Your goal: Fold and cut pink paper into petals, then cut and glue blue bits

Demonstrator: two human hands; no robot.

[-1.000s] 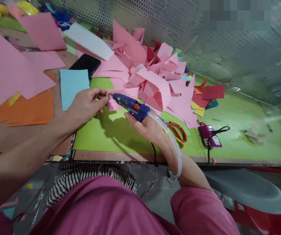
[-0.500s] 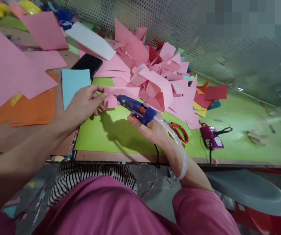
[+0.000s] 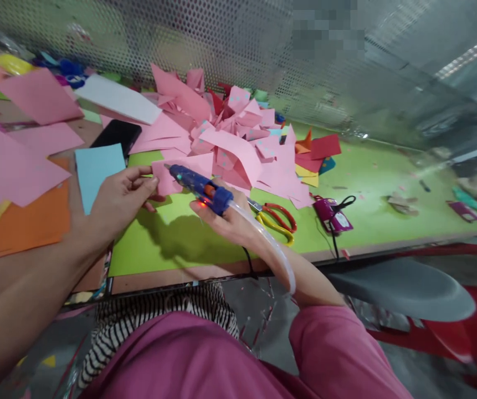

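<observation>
My right hand is closed round a blue hot glue gun, which has a red light lit on its side. A long whitish glue stick curves out of its back and over my forearm. The nozzle points left, over the left part of a small pink paper piece. My left hand pinches that paper's left edge between thumb and fingers, a little above the green mat. Scissors with red and yellow handles lie just right of my right hand.
A heap of folded pink papers lies behind my hands. Left are a light blue sheet, a black phone and orange paper. A purple box-like device with a black cord sits right. A perforated metal screen stands behind.
The camera view has turned to the right. The glue gun's tip has drawn slightly back from my left fingers, then come nearer the paper's left end again. Both holds are kept.
</observation>
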